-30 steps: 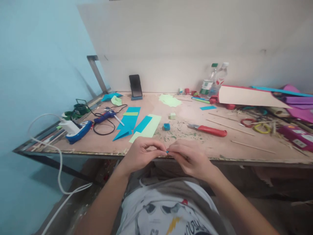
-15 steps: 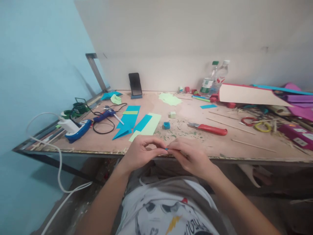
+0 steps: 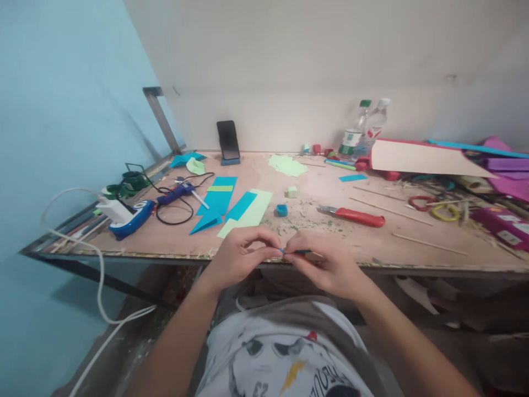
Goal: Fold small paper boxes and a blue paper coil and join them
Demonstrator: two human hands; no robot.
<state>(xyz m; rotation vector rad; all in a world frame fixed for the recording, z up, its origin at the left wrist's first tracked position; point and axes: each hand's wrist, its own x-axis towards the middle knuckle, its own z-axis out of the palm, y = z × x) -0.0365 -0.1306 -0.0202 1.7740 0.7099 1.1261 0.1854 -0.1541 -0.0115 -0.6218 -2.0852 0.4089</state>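
At the table's front edge, my left hand (image 3: 242,256) and my right hand (image 3: 324,259) meet fingertip to fingertip. Both are closed in a pinch on a small piece of blue paper (image 3: 282,251), mostly covered by the fingers. A dark strip (image 3: 303,251) shows under my right fingers; whether it belongs to the same piece I cannot tell. Just beyond the hands sits a small folded blue paper cube (image 3: 281,210), with a pale green cube (image 3: 292,192) behind it. A red utility knife (image 3: 355,216) lies right of them, blade pointing left.
Blue paper (image 3: 219,201) and pale green paper (image 3: 258,212) lie to the left, near a blue glue gun (image 3: 176,194) and a power strip (image 3: 132,220). A phone (image 3: 228,140) stands behind. Thin sticks (image 3: 430,244), scissors (image 3: 444,213) and plastic bottles (image 3: 351,135) are on the right.
My right fingers have lifted and parted slightly, so the dark strip beneath them shows more. My left hand keeps its pinch in nearly the same place.
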